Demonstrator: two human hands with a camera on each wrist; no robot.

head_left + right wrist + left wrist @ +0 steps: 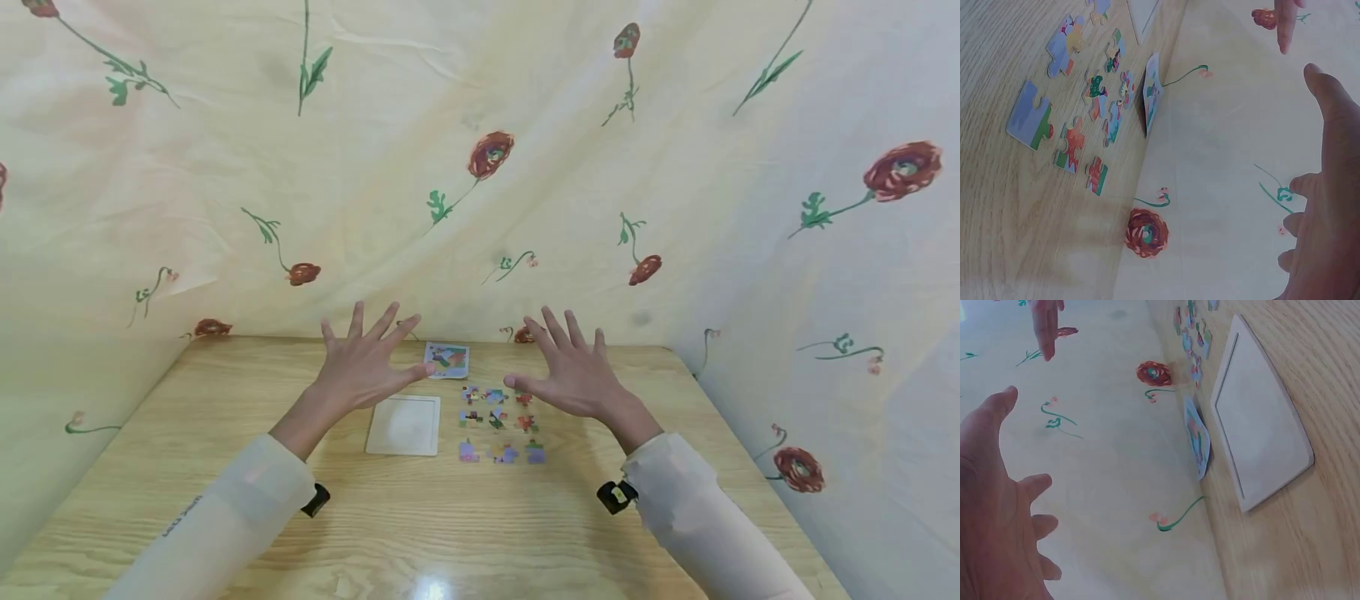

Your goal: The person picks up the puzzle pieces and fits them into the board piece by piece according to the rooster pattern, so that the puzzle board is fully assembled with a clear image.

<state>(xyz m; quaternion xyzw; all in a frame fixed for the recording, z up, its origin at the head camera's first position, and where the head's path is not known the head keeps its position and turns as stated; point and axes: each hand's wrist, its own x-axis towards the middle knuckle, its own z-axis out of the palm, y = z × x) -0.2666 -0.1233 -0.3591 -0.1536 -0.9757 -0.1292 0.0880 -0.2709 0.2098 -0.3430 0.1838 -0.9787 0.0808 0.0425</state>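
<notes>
Both hands are held up over the table with fingers spread, and neither holds anything. My left hand (365, 364) hovers above and behind the white puzzle tray (403, 426), its thumb overlapping the edge of the picture card (447, 361) in the head view. My right hand (573, 372) is raised over the right side of the loose jigsaw pieces (497, 419), hiding a little of that group. Several pieces lie apart in rough rows, with bits of red, green and lilac print. In the right wrist view, a lilac and green corner piece (1027, 117) lies nearest the camera.
The wooden table (450, 517) carries the tray, card and pieces near its far side. A cream cloth with red flowers (390, 167) hangs behind the table and along both sides. A black strap device (617, 497) is worn on each wrist.
</notes>
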